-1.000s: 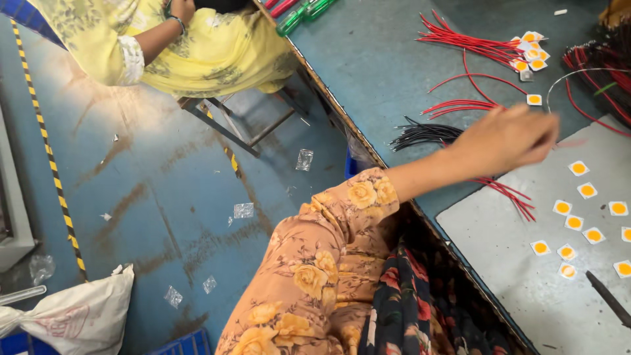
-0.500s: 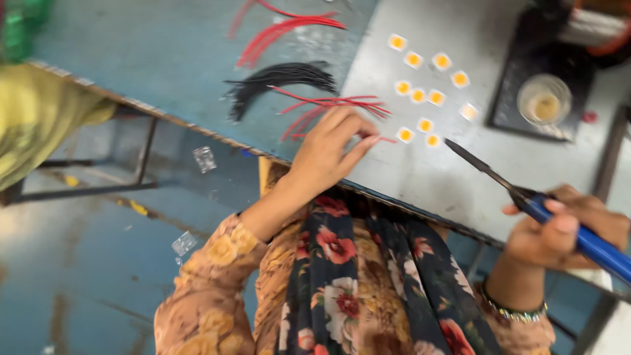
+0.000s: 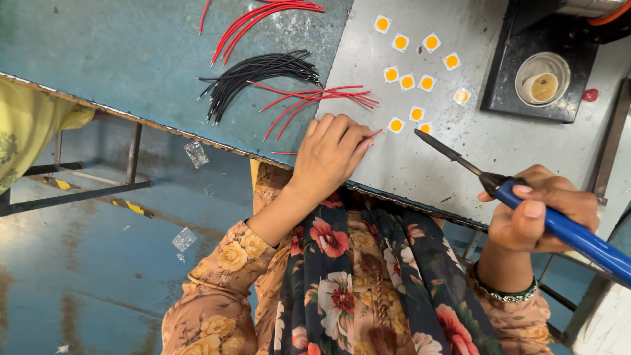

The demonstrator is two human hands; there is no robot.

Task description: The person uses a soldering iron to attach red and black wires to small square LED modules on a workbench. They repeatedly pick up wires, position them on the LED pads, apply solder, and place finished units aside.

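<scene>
My left hand [image 3: 330, 152] rests at the near edge of the grey metal plate [image 3: 519, 141], fingers pinched on the end of a red wire [image 3: 370, 135]. More loose red wires [image 3: 315, 98] fan out just beyond it. My right hand [image 3: 542, 209] grips a blue-handled soldering iron [image 3: 526, 200]; its dark tip points left toward a small square white chip with a yellow centre [image 3: 396, 125]. Several such chips [image 3: 417, 62] lie scattered on the plate.
A bundle of black wires [image 3: 259, 72] and another of red wires [image 3: 263, 20] lie on the blue-green table [image 3: 98, 52]. A black stand holding a round white cup [image 3: 542, 77] sits at the far right. Another person's yellow clothing [image 3: 26, 125] shows at left.
The view has swung from the floor and table's left side to the plate. My left hand drew back from the far wires to the near edge, and my right hand with the iron came into view.
</scene>
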